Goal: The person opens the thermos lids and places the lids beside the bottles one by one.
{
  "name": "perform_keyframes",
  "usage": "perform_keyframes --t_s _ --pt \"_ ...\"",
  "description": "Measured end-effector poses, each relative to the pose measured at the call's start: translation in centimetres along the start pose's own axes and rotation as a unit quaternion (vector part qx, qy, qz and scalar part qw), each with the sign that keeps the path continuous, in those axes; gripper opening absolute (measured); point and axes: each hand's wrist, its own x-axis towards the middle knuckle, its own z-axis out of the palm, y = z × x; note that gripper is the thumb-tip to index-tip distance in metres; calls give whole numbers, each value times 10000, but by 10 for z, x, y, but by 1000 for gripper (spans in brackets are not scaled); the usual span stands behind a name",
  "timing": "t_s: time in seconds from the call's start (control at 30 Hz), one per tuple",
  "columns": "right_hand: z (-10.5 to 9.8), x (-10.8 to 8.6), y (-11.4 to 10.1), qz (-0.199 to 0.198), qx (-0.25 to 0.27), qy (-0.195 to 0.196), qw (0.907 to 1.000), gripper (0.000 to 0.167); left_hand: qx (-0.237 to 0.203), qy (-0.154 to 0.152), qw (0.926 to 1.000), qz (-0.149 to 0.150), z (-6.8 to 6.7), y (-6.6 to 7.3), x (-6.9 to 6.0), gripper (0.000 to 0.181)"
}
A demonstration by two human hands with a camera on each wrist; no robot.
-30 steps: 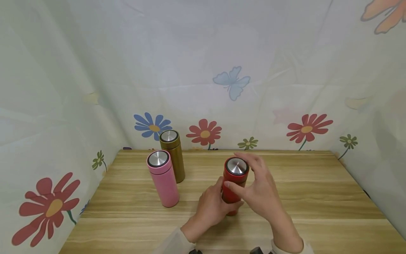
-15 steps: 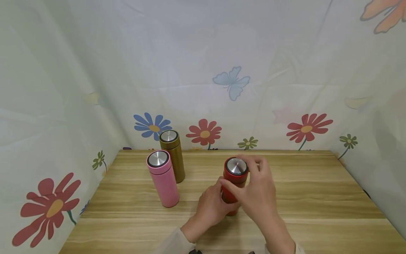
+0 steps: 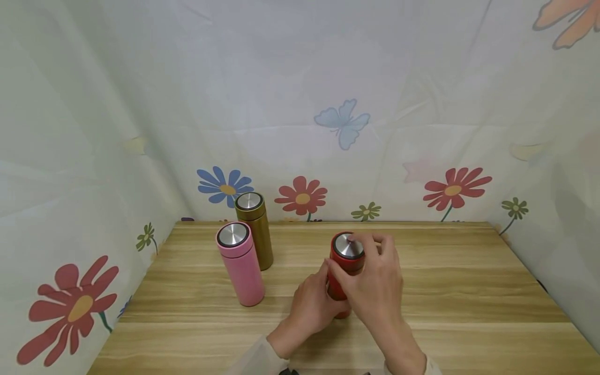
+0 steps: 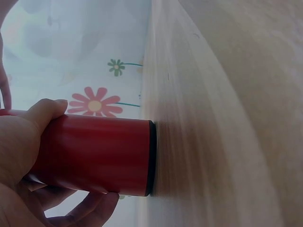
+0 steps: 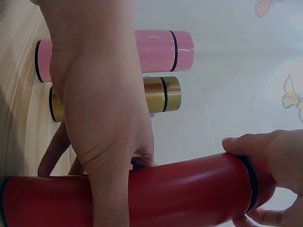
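Note:
A red thermos bottle (image 3: pixel 336 287) with a silver-topped lid (image 3: pixel 348 247) stands upright on the table, right of centre in the head view. My left hand (image 3: pixel 311 303) grips its body from the left, thumb on the near side. With curled fingers and thumb my right hand (image 3: pixel 377 286) holds the lid end from the right. In the left wrist view the black base of the red thermos (image 4: pixel 99 153) meets the tabletop. The right wrist view has the left hand (image 5: pixel 102 104) across the body and the right hand (image 5: pixel 286 163) around the lid.
To the left stand a pink thermos (image 3: pixel 245 273) and, behind it, a gold thermos (image 3: pixel 262 237), both with lids on. The wooden table (image 3: pixel 469 291) ends at a pale curtain (image 3: pixel 398 130) printed with flowers and a butterfly.
The right hand has turned around the red thermos's lid, its wrist swinging left and its fingers coming over the lid's edge. The left hand and the other bottles have stayed put.

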Motion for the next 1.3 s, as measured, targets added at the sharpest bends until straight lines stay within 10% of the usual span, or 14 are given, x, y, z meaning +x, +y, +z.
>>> perform_keyframes --t_s 1.3 --pt "-20 18 26 -593 1659 -1454 9736 56 -193 133 9991 358 0 -2 1 70"
